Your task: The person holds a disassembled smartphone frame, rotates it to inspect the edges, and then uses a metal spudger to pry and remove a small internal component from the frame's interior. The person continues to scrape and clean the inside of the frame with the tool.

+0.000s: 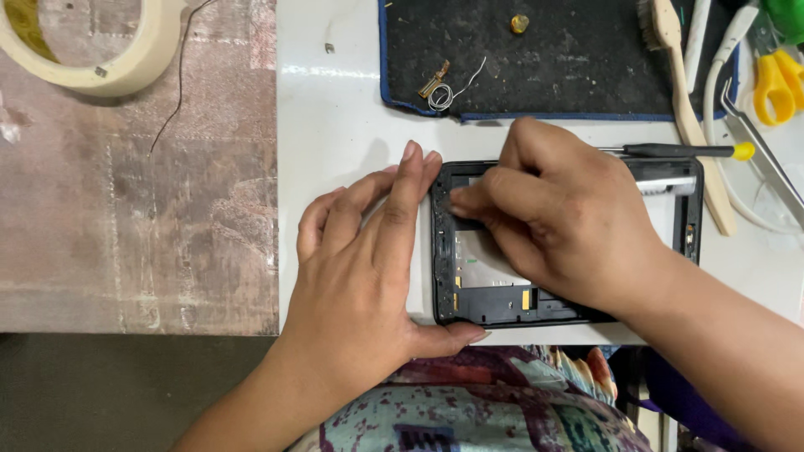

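Note:
An opened black tablet shell (502, 305) lies on a white table (343, 142), its inner metal plate (488, 261) and circuit parts showing. My left hand (368, 259) lies flat against the shell's left edge, fingers pressed on the top-left corner and thumb along the near edge. My right hand (553, 218) rests over the middle of the shell, fingertips pinched down at something small near the upper left inside; what is pinched is hidden.
A dark work mat (569, 59) with a brass part (434, 81), wire coil and yellow bit lies behind. A screwdriver (678, 151), wooden brush (682, 92), tweezers and yellow scissors (775, 79) sit at the right. A tape roll (126, 71) rests far left.

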